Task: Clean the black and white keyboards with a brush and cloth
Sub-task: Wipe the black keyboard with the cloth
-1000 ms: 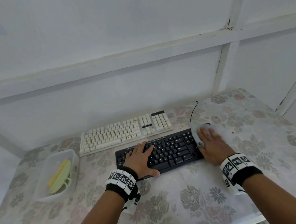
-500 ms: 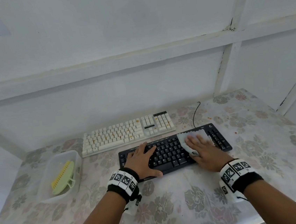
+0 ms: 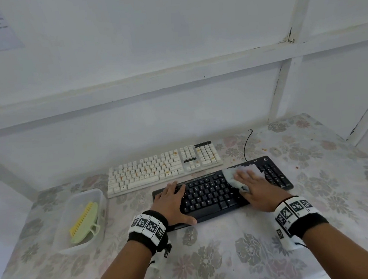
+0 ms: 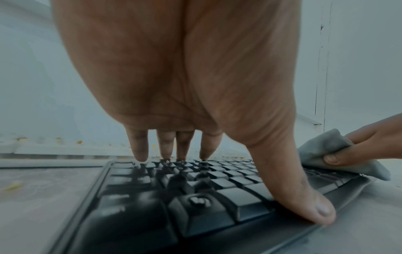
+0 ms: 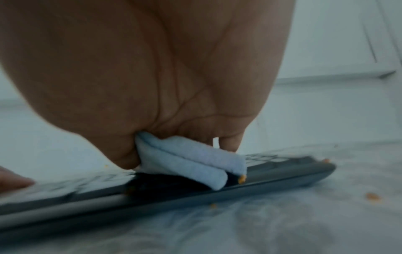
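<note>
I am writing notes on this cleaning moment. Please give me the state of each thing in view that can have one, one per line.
black keyboard: flat on table, being wiped
cloth: folded, pressed on black keyboard
right hand: presses cloth, thumb pinching it
left hand: flat, fingers straight, steadying black keyboard
white keyboard: untouched, orange specks on keys
brush: idle in tub
tub: open, no lid

The near keyboard (image 3: 209,197) is black; the far keyboard (image 3: 158,168) is cream-white with orange specks. The cloth (image 3: 239,174) is pale blue-grey. The brush (image 3: 85,222) is yellow and light green. The tablecloth (image 3: 214,261) carries grey and pink flowers.
</note>
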